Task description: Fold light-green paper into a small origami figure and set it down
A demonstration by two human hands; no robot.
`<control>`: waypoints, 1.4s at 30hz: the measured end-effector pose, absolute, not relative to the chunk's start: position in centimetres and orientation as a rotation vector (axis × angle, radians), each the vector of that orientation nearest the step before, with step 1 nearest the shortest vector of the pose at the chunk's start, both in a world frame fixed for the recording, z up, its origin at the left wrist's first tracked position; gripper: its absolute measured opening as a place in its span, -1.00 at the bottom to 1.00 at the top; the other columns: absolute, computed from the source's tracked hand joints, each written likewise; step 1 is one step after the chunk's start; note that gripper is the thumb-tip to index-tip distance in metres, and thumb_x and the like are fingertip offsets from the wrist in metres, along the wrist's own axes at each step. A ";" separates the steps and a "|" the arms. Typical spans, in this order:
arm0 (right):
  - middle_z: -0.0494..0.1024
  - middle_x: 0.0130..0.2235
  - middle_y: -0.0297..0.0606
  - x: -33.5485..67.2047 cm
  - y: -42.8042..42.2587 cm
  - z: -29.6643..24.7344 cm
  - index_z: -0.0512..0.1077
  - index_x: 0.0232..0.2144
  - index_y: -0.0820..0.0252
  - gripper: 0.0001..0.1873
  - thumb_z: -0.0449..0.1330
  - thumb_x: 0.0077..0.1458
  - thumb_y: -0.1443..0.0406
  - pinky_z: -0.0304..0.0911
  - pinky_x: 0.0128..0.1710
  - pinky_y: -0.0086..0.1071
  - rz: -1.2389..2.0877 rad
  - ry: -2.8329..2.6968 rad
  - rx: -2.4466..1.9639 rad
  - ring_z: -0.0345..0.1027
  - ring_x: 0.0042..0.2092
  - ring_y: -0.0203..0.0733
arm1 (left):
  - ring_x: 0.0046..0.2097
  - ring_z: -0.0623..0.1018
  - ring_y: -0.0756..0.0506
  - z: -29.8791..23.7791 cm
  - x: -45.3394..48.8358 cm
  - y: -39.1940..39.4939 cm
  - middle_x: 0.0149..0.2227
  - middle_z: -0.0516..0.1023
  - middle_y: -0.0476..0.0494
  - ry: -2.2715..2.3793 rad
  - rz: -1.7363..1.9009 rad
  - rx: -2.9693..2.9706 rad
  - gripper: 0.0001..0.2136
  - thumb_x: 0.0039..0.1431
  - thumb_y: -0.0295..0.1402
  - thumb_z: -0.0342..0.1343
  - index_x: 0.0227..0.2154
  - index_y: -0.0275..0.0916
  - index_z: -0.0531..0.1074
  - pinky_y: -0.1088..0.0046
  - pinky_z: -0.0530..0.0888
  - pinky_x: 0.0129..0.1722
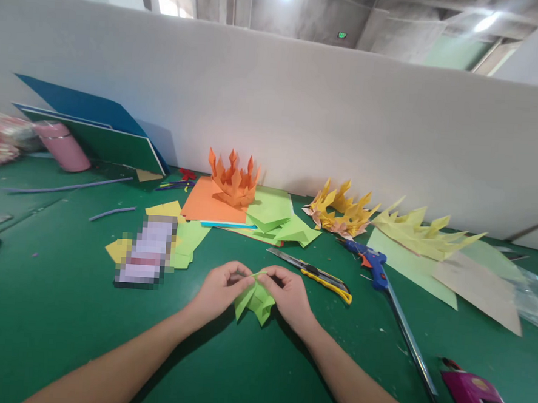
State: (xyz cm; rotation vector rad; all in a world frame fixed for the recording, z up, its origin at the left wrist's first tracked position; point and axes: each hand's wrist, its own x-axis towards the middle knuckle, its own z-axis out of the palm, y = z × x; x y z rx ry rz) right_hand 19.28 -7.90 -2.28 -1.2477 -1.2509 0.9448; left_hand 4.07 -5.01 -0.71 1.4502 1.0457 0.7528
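Note:
Both my hands meet low over the green table (pixel 62 310), pinching one folded light-green paper piece (pixel 254 301). My left hand (pixel 220 290) has its fingers curled shut on the piece's upper left edge. My right hand (pixel 287 294) grips the upper right edge the same way. The paper's pointed folds hang down between the two hands, just above the table surface.
A yellow utility knife (pixel 319 275) lies just right of my hands, a blue glue gun (pixel 371 260) and a metal ruler (pixel 409 338) beyond it. Behind are an orange paper crown (pixel 232 180), green sheets (pixel 277 217), yellow folded shapes (pixel 341 211), and a pink cup (pixel 63 146) far left.

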 end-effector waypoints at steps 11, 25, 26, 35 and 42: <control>0.46 -0.51 -0.33 19.4 -8.0 -2.0 0.42 -0.52 0.19 -0.81 0.22 -0.13 0.18 0.23 -0.46 -0.41 0.985 -1.243 -1.208 0.29 -0.49 -0.27 | -0.60 0.28 0.07 0.1 4.2 -5.1 -0.65 0.38 0.12 1.067 0.710 1.449 -0.83 -0.09 -0.26 0.12 -0.48 -0.25 0.35 0.57 0.21 -0.57; 0.37 -0.52 -0.34 19.7 -8.1 -1.8 0.35 -0.61 0.14 -0.85 0.16 -0.03 0.34 0.19 -0.37 -0.37 0.439 -1.651 -1.104 0.26 -0.42 -0.25 | -0.56 0.35 0.04 -0.7 4.1 -5.0 -0.62 0.40 0.08 1.114 0.751 1.508 -0.86 -0.11 -0.28 0.11 -0.56 -0.23 0.32 0.55 0.23 -0.55; 0.37 -0.52 -0.34 19.7 -8.2 -1.8 0.34 -0.61 0.14 -0.84 0.16 -0.02 0.34 0.19 -0.36 -0.37 0.425 -1.656 -1.093 0.26 -0.42 -0.25 | -0.57 0.34 0.05 -0.6 4.1 -5.0 -0.62 0.38 0.09 1.102 0.745 1.481 -0.86 -0.12 -0.28 0.11 -0.57 -0.23 0.31 0.56 0.22 -0.56; 0.39 -0.51 -0.33 19.8 -8.2 -1.8 0.33 -0.54 0.15 -0.91 0.12 -0.03 0.39 0.22 -0.39 -0.38 0.447 -1.759 -1.110 0.27 -0.41 -0.25 | -0.58 0.30 0.07 -0.2 4.3 -5.2 -0.65 0.34 0.11 1.090 0.724 1.400 -0.87 -0.20 -0.32 0.12 -0.62 -0.25 0.30 0.57 0.21 -0.55; 0.43 -0.51 -0.32 19.9 -8.3 -2.0 0.36 -0.55 0.15 -0.88 0.12 0.01 0.35 0.21 -0.35 -0.36 0.468 -1.737 -1.132 0.30 -0.40 -0.24 | -0.56 0.33 0.06 -0.3 4.2 -5.0 -0.63 0.37 0.08 1.088 0.722 1.469 -0.87 -0.21 -0.31 0.14 -0.63 -0.25 0.33 0.55 0.23 -0.52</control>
